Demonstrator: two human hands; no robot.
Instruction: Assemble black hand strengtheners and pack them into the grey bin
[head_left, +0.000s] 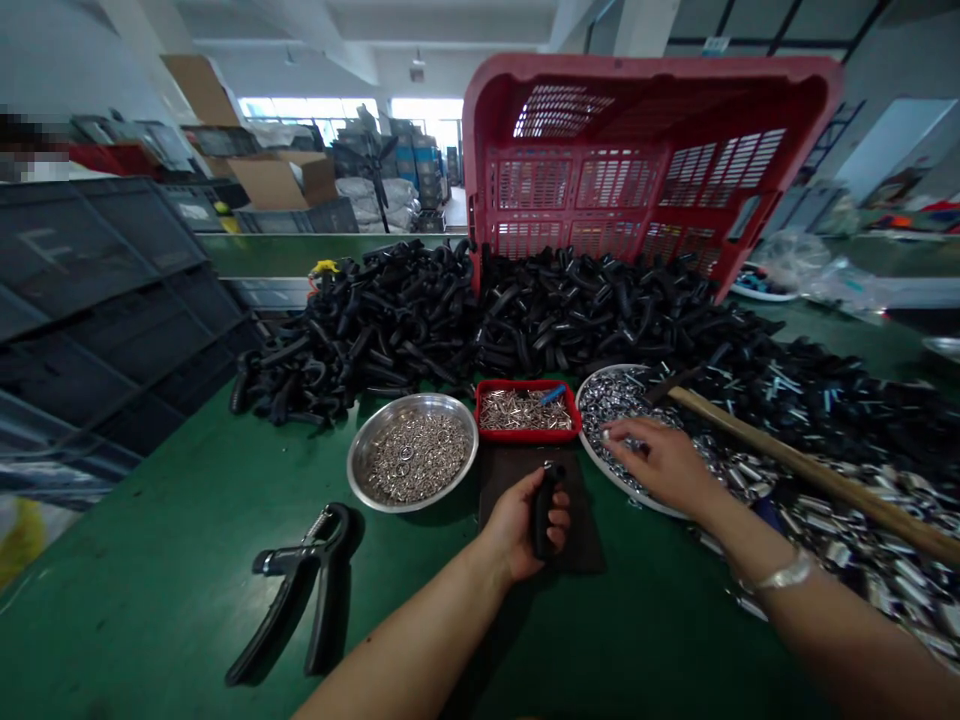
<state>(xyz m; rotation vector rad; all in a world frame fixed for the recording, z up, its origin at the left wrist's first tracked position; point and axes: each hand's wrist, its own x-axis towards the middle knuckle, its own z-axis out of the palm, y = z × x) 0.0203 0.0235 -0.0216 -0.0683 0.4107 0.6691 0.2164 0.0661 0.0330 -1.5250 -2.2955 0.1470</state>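
Observation:
My left hand (525, 525) is wrapped round a black handle (543, 520), held upright with a metal piece at its top, above a dark mat (589, 545). My right hand (660, 460) hovers over the right part of a round tray of small metal parts (611, 400), thumb and fingers close together; a tiny shiny thing shows at the fingertips, too small to name. A steel bowl (358, 470) of small rings and a red tray (525, 436) of pins stand beyond my left hand. A black hand grip with a spring (328, 590) lies at the left.
Black handles (390, 310) are heaped across the back, below a tipped red crate (652, 65). A hammer with a wooden handle (810, 470) lies over the tray's edge and metal parts (847, 550) at the right. Grey bins (97, 260) are stacked at the left.

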